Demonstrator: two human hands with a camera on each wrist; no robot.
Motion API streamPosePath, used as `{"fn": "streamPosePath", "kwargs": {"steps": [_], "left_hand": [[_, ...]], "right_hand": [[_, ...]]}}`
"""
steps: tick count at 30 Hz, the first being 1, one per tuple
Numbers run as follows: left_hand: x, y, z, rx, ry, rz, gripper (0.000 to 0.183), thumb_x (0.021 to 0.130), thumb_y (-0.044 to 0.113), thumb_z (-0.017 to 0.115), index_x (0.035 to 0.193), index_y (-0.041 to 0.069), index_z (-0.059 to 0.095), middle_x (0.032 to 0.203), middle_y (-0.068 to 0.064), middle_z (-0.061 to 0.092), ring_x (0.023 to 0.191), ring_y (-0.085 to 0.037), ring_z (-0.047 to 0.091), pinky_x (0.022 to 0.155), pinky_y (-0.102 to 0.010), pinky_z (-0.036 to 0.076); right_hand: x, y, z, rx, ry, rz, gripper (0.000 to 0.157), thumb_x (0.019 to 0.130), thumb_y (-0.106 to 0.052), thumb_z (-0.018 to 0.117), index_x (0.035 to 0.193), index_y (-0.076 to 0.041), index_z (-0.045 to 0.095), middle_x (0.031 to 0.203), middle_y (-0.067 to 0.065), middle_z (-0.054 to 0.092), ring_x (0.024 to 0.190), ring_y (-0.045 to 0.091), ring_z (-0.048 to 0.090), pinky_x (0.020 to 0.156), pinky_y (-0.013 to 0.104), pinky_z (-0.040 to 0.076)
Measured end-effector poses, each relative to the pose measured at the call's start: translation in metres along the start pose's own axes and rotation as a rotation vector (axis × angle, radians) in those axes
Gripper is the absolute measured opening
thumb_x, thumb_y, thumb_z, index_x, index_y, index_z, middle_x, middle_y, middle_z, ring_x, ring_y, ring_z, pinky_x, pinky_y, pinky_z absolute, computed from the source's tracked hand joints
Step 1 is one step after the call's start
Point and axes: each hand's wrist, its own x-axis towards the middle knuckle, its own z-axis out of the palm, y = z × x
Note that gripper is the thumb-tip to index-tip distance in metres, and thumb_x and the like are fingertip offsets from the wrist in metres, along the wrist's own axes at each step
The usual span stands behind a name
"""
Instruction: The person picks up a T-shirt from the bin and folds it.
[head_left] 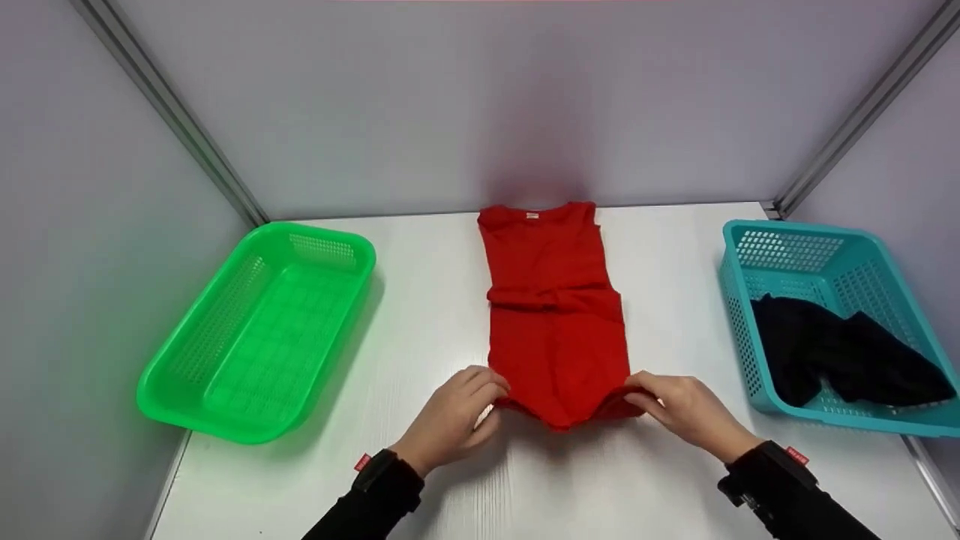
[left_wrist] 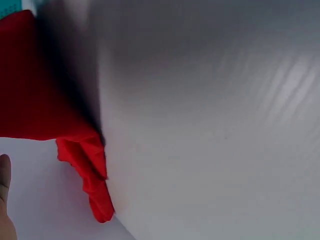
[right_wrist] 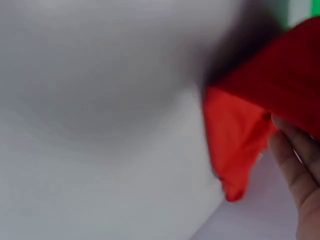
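A red shirt point(head_left: 559, 337), folded into a narrow strip, lies lengthwise on the white table, its neck with a small label at the far end. A crease crosses its middle. At the near edge, my left hand point(head_left: 457, 412) pinches the left corner, while the right corner is pinched by my right hand point(head_left: 690, 411). Between them the near hem is lifted a little and sags in the middle. The left wrist view shows the raised red cloth point(left_wrist: 35, 90) with a bit of finger at the left border. In the right wrist view, fingers point(right_wrist: 292, 167) touch the cloth's underside.
A green plastic basket point(head_left: 341, 232) stands on the left of the table point(head_left: 420, 300) with nothing in it. On the right, a blue basket point(head_left: 739, 330) holds black cloth point(head_left: 840, 352). Pale panels point(head_left: 375, 105) close in the back and sides.
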Motion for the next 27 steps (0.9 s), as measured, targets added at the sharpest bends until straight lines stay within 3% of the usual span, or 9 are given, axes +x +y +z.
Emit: {"fn": "streamPosePath", "kwargs": {"steps": [4,8,14,18,22,25,27], "left_hand": [[0.005,0.011,-0.015,-0.17,0.0,-0.052,0.029,0.083,-0.003,0.062,0.11,0.006,0.068,0.113,-0.003,0.074,0.108,-0.015,0.07,0.097,-0.028,0.054],[0.006,0.021,-0.024,-0.297,-0.078,-0.107,0.028,0.082,-0.005,0.059,0.105,0.009,0.066,0.102,0.002,0.078,0.088,-0.006,0.073,0.08,-0.021,0.057],[0.005,0.026,-0.032,-0.376,-0.23,-0.188,0.018,0.082,-0.002,0.057,0.094,0.011,0.061,0.079,0.004,0.074,0.068,0.003,0.058,0.068,-0.011,0.048],[0.008,0.023,-0.034,-0.434,-0.296,-0.276,0.023,0.091,-0.002,0.055,0.105,0.01,0.069,0.086,0.003,0.075,0.064,0.003,0.044,0.066,-0.011,0.043],[0.017,0.014,-0.03,-0.458,-0.26,-0.392,0.029,0.097,-0.002,0.054,0.115,0.009,0.074,0.097,0.002,0.077,0.068,0.0,0.046,0.07,-0.018,0.048],[0.027,0.004,-0.024,-0.482,-0.185,-0.484,0.03,0.098,-0.003,0.053,0.118,0.007,0.074,0.101,0.0,0.077,0.073,-0.003,0.051,0.076,-0.023,0.05],[0.035,-0.003,-0.022,-0.482,-0.129,-0.538,0.03,0.098,-0.004,0.053,0.118,0.006,0.073,0.096,-0.001,0.075,0.07,-0.006,0.048,0.073,-0.025,0.048]], "right_hand": [[0.011,-0.011,-0.026,0.16,-0.047,-0.034,0.032,0.084,0.003,0.081,0.107,-0.017,0.072,0.091,-0.009,0.075,0.072,0.002,0.065,0.069,0.012,0.052],[0.017,-0.023,-0.044,0.275,-0.169,-0.088,0.024,0.09,-0.001,0.077,0.106,-0.018,0.069,0.086,-0.009,0.072,0.071,0.001,0.061,0.068,0.011,0.049],[0.02,-0.033,-0.053,0.412,-0.396,-0.07,0.011,0.098,-0.009,0.072,0.098,-0.019,0.066,0.075,-0.009,0.063,0.068,-0.005,0.049,0.06,0.012,0.043],[0.024,-0.031,-0.052,0.404,-0.452,0.003,0.009,0.099,-0.012,0.07,0.098,-0.02,0.068,0.077,-0.011,0.063,0.069,-0.004,0.05,0.06,0.017,0.045],[0.034,-0.024,-0.05,0.331,-0.429,0.11,0.006,0.099,-0.012,0.071,0.101,-0.017,0.069,0.081,-0.006,0.07,0.07,0.002,0.058,0.063,0.022,0.049],[0.047,-0.015,-0.047,0.256,-0.385,0.182,0.006,0.098,-0.011,0.072,0.102,-0.013,0.069,0.081,-0.003,0.07,0.069,0.004,0.058,0.063,0.024,0.051],[0.057,-0.008,-0.044,0.196,-0.339,0.206,0.006,0.097,-0.009,0.072,0.101,-0.011,0.069,0.08,-0.004,0.069,0.068,0.004,0.055,0.063,0.024,0.05]]}}
